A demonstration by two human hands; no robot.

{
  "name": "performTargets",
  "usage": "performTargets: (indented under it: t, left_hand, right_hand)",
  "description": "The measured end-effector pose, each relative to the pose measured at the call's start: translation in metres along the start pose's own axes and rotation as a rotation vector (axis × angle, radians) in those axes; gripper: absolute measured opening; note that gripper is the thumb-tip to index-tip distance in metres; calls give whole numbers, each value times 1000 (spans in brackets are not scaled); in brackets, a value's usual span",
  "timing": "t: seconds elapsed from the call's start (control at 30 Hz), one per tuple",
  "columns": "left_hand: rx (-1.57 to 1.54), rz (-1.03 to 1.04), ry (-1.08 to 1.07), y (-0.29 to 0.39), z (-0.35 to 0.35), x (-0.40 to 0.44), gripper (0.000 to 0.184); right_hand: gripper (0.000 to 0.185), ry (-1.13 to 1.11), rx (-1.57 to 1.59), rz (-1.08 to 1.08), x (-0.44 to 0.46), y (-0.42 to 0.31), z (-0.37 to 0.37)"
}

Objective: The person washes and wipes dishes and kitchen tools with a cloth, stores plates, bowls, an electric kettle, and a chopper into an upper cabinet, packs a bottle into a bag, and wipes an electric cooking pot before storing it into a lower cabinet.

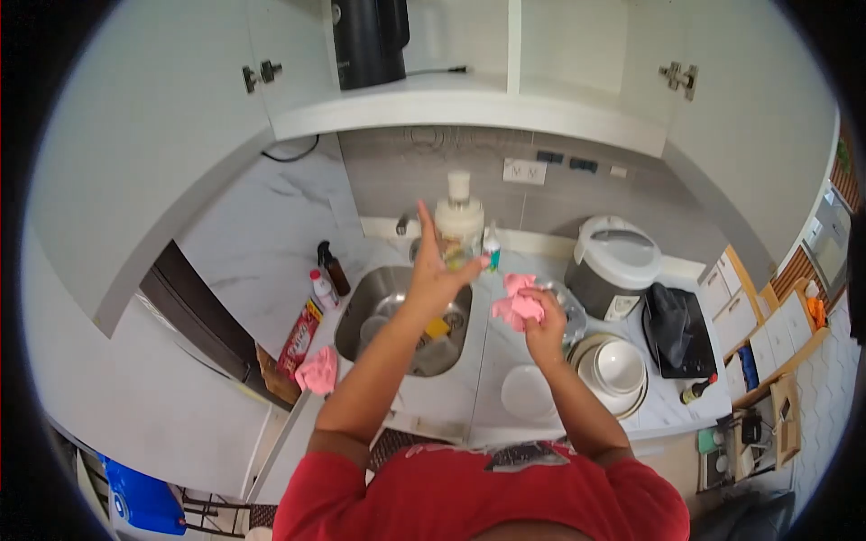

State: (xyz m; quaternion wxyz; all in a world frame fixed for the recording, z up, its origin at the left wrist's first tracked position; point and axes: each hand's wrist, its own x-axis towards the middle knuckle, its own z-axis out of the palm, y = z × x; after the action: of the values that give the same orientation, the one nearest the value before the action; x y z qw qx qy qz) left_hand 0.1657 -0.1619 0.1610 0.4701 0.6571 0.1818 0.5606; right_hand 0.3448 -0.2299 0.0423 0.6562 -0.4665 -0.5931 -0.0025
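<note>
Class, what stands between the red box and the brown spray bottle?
In the head view, a white bottle with a reddish cap stands between the red box and the brown spray bottle.

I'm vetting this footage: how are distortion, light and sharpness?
Head view: fisheye distortion bows the cabinet edge, black rims the frame; light looks soft; left hand and right hand are clearly outlined, but the cooker label is too soft to read.
</note>
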Motion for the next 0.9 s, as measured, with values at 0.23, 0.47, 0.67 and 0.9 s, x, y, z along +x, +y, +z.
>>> performTargets:
  t: [0.23,0.47,0.67,0.9]
  left_hand:
    - [151,49,-145,-9,-23,22,115]
    - [15,19,-333,4,-14,9,114]
    - [267,254,-201,62,-5,45,113]
    - [275,500,11,117,-52,114,113]
  right_hand:
    - [58,-375,-91,165,46,10,-1]
    - [59,-639,721,197,151,-111,5]
    - [55,-466,673,49,188,-137,23]
    - [51,-285,553,-315,287,-212,66]
